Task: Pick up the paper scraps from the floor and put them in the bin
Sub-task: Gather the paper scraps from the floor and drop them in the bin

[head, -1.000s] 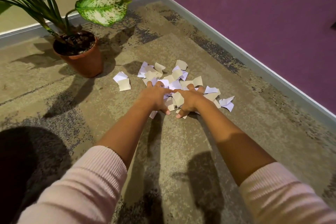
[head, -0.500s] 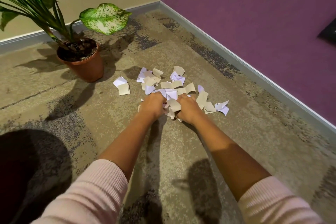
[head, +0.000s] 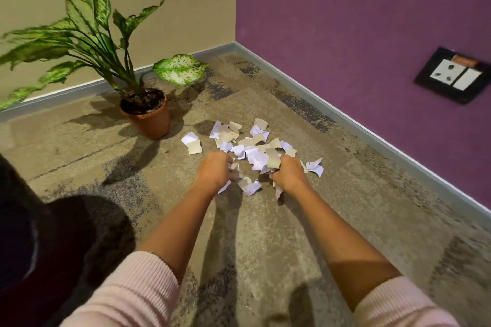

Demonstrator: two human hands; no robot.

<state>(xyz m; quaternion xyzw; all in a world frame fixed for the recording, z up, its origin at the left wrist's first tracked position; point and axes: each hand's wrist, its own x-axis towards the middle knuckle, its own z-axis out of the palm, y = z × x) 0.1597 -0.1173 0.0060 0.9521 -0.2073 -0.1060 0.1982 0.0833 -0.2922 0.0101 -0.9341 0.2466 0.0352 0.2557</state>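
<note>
A heap of white and beige paper scraps (head: 251, 146) lies on the carpet in the room's corner. My left hand (head: 214, 172) is closed on scraps at the heap's near left side. My right hand (head: 288, 174) is closed on scraps at its near right side, with a beige piece sticking up from the fist. A few scraps (head: 248, 186) lie loose between the two hands, and two more (head: 191, 143) lie apart to the left. A dark round shape (head: 39, 260) fills the lower left; whether it is the bin I cannot tell.
A potted plant (head: 148, 117) in a terracotta pot stands just left of the heap, its leaves spreading left and up. The purple wall with a grey skirting (head: 372, 135) runs along the right and carries a black socket plate (head: 451, 75). The beige wall closes the back.
Both hands went from lying flat on the heap to closed fists full of scraps, drawn slightly toward me and apart. The heap is bunched up. The view has tilted up, showing more wall and the socket.
</note>
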